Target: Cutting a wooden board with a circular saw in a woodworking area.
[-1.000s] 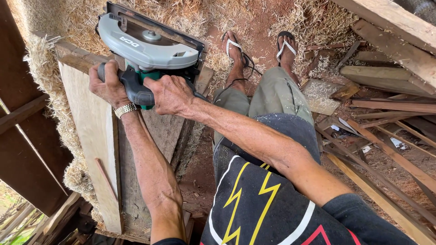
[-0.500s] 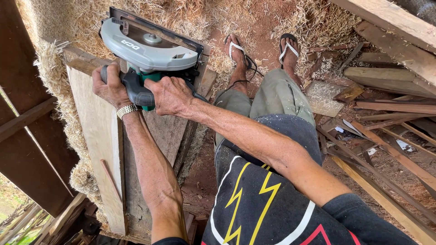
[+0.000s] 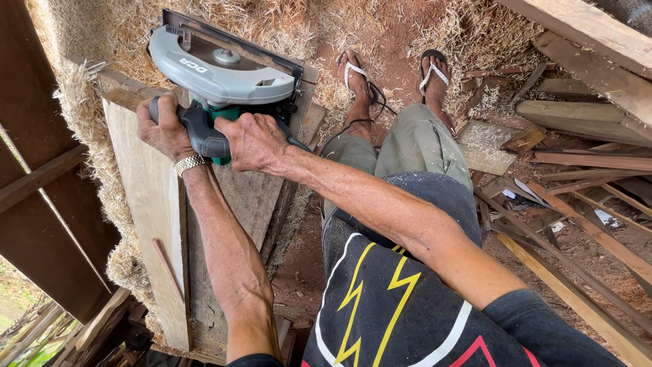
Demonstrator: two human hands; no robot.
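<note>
Head view, looking down: circular saw [image 3: 221, 75], grey guard over green and black body, standing on the far end of a pale plank [image 3: 153, 204], base plate flat on the wood, likely so the blade keeps true. Left hand [image 3: 161, 128] on the near left of the tool, fingers curled fully round the black grip, metal wristwatch [image 3: 190, 164] just behind the knuckles. Right hand [image 3: 255, 141] beside it to the right, fingers closed over the rear handle of the same saw, forearm stretched long from the near right; both arms extended, which keeps the body back from the blade. Trigger finger hidden under the palm, so no telling whether pressed. Dark cord [image 3: 370, 92] trailing from the saw toward the feet, clear of the plank. Plank lying lengthwise, near to far, atop darker boards [image 3: 244, 204], raised off the ground, apparently as a makeshift bench. Feet in flip-flops [image 3: 394, 71] planted far right of the plank on red earth [image 3: 401, 27], standing aside from the cut line. Wood shavings [image 3: 122, 27] heaped thick around the far and left edges of the bench. Loose timber offcuts [image 3: 584, 163] scattered to the right, well apart from the hands.
</note>
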